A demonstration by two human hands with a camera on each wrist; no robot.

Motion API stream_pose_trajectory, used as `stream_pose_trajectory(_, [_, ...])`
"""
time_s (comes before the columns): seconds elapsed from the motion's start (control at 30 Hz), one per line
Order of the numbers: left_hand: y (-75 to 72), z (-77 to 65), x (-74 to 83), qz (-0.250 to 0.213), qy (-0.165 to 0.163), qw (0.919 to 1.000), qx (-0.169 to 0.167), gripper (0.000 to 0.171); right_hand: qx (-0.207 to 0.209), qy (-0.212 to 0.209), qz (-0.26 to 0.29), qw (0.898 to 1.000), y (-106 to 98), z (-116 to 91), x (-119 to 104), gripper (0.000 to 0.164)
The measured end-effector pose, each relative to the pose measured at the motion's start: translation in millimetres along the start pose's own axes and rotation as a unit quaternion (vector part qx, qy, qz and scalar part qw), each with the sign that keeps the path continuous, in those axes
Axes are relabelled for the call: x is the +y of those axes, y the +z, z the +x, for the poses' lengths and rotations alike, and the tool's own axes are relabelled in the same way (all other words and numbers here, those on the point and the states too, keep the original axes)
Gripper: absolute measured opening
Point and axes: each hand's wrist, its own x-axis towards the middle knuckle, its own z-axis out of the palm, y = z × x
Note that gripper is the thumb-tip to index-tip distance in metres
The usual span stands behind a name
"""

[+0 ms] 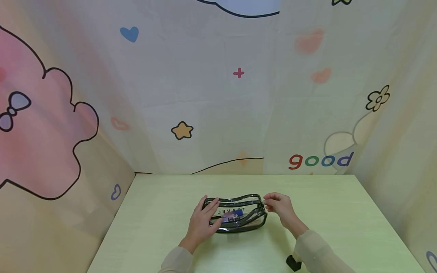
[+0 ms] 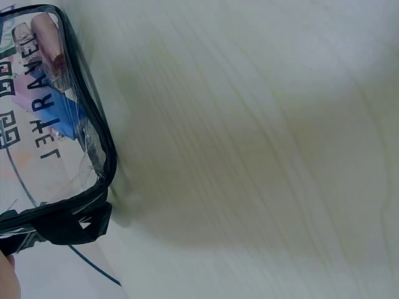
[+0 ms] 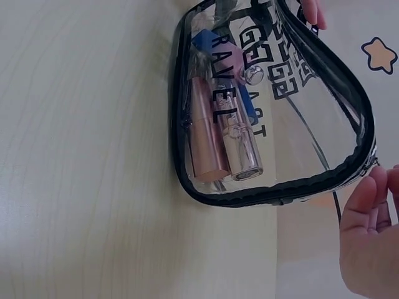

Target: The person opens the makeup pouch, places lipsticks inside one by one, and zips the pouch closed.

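A clear pouch (image 1: 235,229) with black piping and the word TRAVEL lies on the table. Inside it are a rose-gold tube (image 3: 207,140), a shiny clear-and-gold tube (image 3: 240,146) and a blue and pink item (image 1: 232,216). My left hand (image 1: 202,223) holds the pouch's left end, fingers over the top and thumb on the near side. At the right end, my right hand (image 1: 281,207) pinches the small zipper pull (image 3: 372,163) between thumb and fingers; the pull is mostly covered. Only a sliver of the left hand (image 2: 7,283) shows in the left wrist view.
The pale wood-grain table (image 1: 164,197) extends around the pouch. A printed curtain (image 1: 211,94) hangs behind it and at both sides. Below the right sleeve (image 1: 314,250) is a small black object (image 1: 293,262) whose kind I cannot tell.
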Motion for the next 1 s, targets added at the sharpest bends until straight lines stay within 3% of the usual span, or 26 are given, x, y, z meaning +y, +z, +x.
stream_pose_trajectory(0.57, [0.6,0.3,0.0,-0.010,-0.015,0.9998,-0.005,0.049,0.004,-0.006,-0.028,1.000,12,-6,-10,0.015])
stream_pose_trajectory(1.0, [0.3,1.8,0.1,-0.015,-0.023,0.9996,-0.008,0.048,0.003,-0.062,-0.116,0.991,25,-10,-15,0.010])
